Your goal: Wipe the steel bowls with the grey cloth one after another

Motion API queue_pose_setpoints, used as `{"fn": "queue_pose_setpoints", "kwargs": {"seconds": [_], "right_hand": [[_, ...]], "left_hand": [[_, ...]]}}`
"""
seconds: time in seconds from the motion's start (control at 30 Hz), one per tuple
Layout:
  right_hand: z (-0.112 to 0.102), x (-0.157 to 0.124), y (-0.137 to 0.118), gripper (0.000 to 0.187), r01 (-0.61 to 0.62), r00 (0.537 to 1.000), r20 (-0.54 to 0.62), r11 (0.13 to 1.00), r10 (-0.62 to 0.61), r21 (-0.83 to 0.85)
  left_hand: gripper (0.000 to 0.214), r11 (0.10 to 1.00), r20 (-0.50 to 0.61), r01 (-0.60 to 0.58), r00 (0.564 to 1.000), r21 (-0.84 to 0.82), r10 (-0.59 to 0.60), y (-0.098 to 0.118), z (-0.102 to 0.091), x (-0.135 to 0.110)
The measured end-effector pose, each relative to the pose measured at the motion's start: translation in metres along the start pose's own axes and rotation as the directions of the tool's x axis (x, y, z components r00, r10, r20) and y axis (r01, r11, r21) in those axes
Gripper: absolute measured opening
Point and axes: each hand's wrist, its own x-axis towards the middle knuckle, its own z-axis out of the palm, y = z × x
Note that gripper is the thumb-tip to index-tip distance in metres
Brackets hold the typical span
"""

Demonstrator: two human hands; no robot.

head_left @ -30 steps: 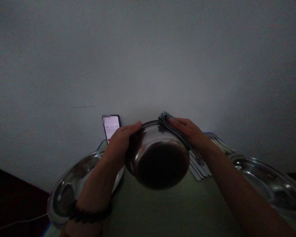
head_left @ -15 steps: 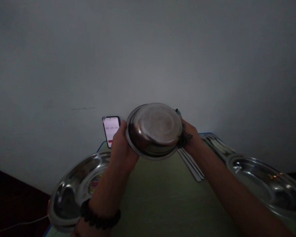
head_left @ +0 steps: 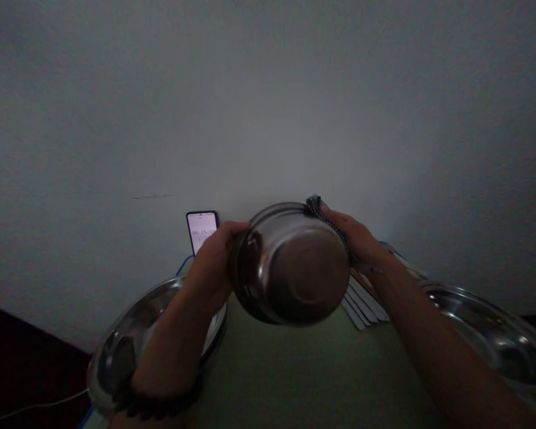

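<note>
A shiny metal bowl [head_left: 308, 268] is held up over the table, tilted so that its underside faces me. My left hand [head_left: 214, 259] grips its rim on the left side, thumb on top. On the other side, my right hand [head_left: 357, 238] presses a dark patterned cloth [head_left: 315, 205] against the bowl's outer wall. The inside of the bowl is hidden, and so are most fingertips.
A large metal dish [head_left: 111, 357] stands at the left and another metal dish [head_left: 500, 339] at the right. Several flat metal utensils [head_left: 361, 307] lie right of the middle of the green table [head_left: 295, 375]. A phone [head_left: 201, 229] showing a timer leans on the wall.
The bowl has come lower and nearer, tilting so its base points more to the right. The cloth and right hand have shifted right along its side.
</note>
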Motion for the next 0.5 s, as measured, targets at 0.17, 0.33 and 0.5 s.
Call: {"fn": "queue_pose_setpoints", "kwargs": {"seconds": [0.17, 0.33, 0.5], "right_hand": [[0.003, -0.015, -0.019, 0.03, 0.127, 0.935, 0.354, 0.956, -0.025, -0.266], [0.015, -0.018, -0.017, 0.031, 0.148, 0.944, 0.318, 0.974, -0.088, -0.172], [0.016, -0.005, -0.008, 0.034, 0.106, 0.994, -0.039, 0.992, -0.104, 0.062]], "left_hand": [[0.038, 0.89, 0.258, -0.151, 0.965, 0.429, 0.039, -0.011, -0.005, -0.002], [0.04, 0.907, 0.183, -0.209, 0.972, 0.365, 0.15, -0.015, -0.009, 0.0], [0.036, 0.974, -0.141, -0.218, 0.964, 0.058, 0.224, -0.012, -0.005, 0.009]]}}
